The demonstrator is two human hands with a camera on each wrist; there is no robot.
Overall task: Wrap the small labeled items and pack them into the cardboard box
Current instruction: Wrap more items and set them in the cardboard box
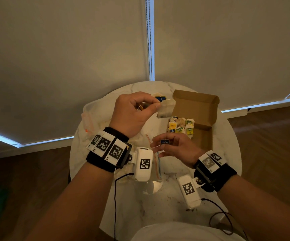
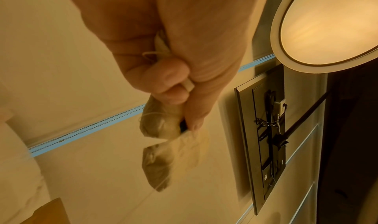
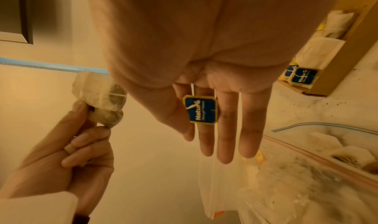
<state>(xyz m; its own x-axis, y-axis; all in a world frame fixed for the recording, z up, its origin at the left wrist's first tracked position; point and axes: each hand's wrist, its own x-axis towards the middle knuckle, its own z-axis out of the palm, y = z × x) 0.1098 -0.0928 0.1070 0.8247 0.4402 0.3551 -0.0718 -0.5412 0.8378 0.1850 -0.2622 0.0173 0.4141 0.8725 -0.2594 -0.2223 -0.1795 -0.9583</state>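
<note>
The left hand (image 1: 132, 112) pinches a pale paper tea bag (image 1: 165, 108) between thumb and forefinger, holding it up above the round white marble table (image 1: 227, 153); the left wrist view shows two bags hanging from that pinch, so it may be a pair. The right hand (image 1: 173, 148), at 5 o'clock from the left, lies nearly flat with fingers extended, the small blue square paper tag (image 3: 201, 109) resting against them and its thin white string (image 3: 192, 88) running up toward the palm. Whether the thumb nips the tag I cannot tell.

At 3 o'clock from the raised bag sits the open brown cardboard box (image 1: 201, 105), already holding a cluster of wrapped bags with yellow and blue tags (image 1: 180, 126). A clear zip-top plastic bag (image 3: 306, 171) lies on the table beneath the hands.

This looks like the wrapping step: string drawn out, ready for winding. Next, the string needs looping snugly round the bag with gentle tension, since thin paper tears easily, then the bundle goes into the box's free space.
</note>
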